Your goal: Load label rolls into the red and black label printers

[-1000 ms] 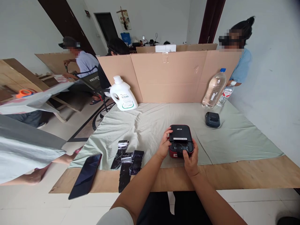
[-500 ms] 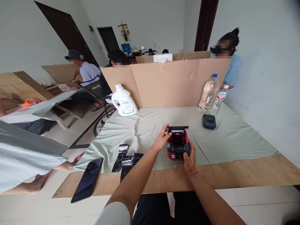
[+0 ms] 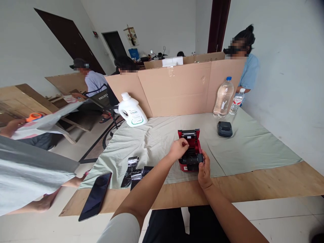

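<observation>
A red label printer (image 3: 187,166) stands on the cloth in front of me with its lid (image 3: 188,134) raised. Black film lies across its front part. My right hand (image 3: 204,170) holds the printer's right side, thumb at the front corner. Over the left side of the opening is my left hand (image 3: 178,149), its fingers curled together; whatever they may pinch is hidden. Left of my left forearm lie several pieces of shiny black film (image 3: 136,173), one partly rolled on a core (image 3: 133,161).
A smartphone (image 3: 95,196) overhangs the table's front edge. A white jug (image 3: 133,111), a large water bottle (image 3: 223,98), a smaller bottle (image 3: 237,102) and a black device (image 3: 224,129) stand farther back. A cardboard screen (image 3: 177,91) borders the far side. A person stands at left.
The printer's lid has swung farther back. My left hand has left the lid's edge and curled its fingers over the opening. My right hand stays on the printer's side.
</observation>
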The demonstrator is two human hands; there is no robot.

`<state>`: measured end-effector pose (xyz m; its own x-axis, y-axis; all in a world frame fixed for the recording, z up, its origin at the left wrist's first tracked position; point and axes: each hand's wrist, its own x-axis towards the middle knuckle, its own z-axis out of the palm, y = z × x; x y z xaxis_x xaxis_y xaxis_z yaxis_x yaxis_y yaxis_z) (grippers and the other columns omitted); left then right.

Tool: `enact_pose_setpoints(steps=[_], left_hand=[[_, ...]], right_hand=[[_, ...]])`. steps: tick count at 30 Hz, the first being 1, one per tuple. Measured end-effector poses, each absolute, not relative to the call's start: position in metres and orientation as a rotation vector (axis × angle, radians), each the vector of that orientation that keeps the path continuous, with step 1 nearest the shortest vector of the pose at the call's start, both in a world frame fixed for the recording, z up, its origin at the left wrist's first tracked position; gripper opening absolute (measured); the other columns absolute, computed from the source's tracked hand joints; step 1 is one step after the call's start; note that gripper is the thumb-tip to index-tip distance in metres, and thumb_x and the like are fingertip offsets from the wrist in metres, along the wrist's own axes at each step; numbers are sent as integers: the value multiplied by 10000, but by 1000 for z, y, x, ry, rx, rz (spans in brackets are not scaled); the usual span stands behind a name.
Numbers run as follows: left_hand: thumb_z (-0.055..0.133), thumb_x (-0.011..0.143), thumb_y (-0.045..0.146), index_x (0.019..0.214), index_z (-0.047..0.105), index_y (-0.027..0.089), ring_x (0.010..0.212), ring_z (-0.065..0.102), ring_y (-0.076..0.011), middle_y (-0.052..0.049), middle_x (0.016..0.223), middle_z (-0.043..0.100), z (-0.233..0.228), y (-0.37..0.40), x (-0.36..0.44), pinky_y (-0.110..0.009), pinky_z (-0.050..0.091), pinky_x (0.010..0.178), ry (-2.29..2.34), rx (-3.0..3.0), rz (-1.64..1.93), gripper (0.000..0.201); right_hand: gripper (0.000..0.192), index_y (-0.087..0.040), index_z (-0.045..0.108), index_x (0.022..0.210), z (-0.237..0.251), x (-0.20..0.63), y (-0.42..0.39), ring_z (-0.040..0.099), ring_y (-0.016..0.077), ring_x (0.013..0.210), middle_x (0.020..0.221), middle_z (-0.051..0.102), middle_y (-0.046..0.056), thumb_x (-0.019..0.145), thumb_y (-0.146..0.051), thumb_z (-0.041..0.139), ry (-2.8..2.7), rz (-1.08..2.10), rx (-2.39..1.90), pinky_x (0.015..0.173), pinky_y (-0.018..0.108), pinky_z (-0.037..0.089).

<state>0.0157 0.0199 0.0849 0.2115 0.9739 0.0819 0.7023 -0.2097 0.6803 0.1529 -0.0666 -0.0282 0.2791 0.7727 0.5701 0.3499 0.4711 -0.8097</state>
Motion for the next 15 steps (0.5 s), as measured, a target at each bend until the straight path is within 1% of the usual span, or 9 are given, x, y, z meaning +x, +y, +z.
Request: enact_pose_setpoints(steps=[2,4,5,7,11,15], left_hand=[[541,840,258,907,673,211,881,641,-199,-32,914,709,98,21,27,-332,457,877,1499,2196,334,156],[536,854,265,980,680,215,1010,625,-223,-44,1034,709,110,24,40,-367,412,962,1497,2352,-13,198],[544,849,255,1007,679,209,1044,617,-237,-59,1070,703,114,27,46,-384,404,975,1507,2400,-153,213],[578,813,210,1033,677,179,1049,622,-263,-102,1089,696,118,32,58,-392,427,947,1524,2457,-346,243],[639,740,170,1005,690,123,1018,639,-301,-174,1029,699,110,41,74,-391,462,894,1582,2442,-534,274],[634,745,190,1010,689,115,1056,622,-315,-196,1027,693,102,42,77,-410,437,929,1637,2422,-520,281]], right_hand=[[515,-202,324,1416,-29,153,-66,391,252,1303,1392,421,130,958,-435,291,-1316,374,-1111,1077,512,334],[505,-201,339,1407,-31,154,-65,397,253,1298,1384,432,130,959,-431,292,-1310,365,-1101,1072,517,337],[500,-203,343,1405,-31,154,-65,397,252,1298,1384,433,129,960,-425,293,-1308,361,-1096,1072,519,337],[490,-208,346,1404,-31,155,-64,401,250,1294,1383,435,127,961,-413,295,-1307,352,-1087,1070,519,338],[479,-220,349,1404,-30,156,-64,410,246,1286,1378,441,122,962,-396,297,-1314,342,-1073,1065,514,345],[481,-209,359,1395,-30,156,-62,421,248,1276,1362,454,131,959,-401,298,-1322,309,-1082,1051,510,362]])
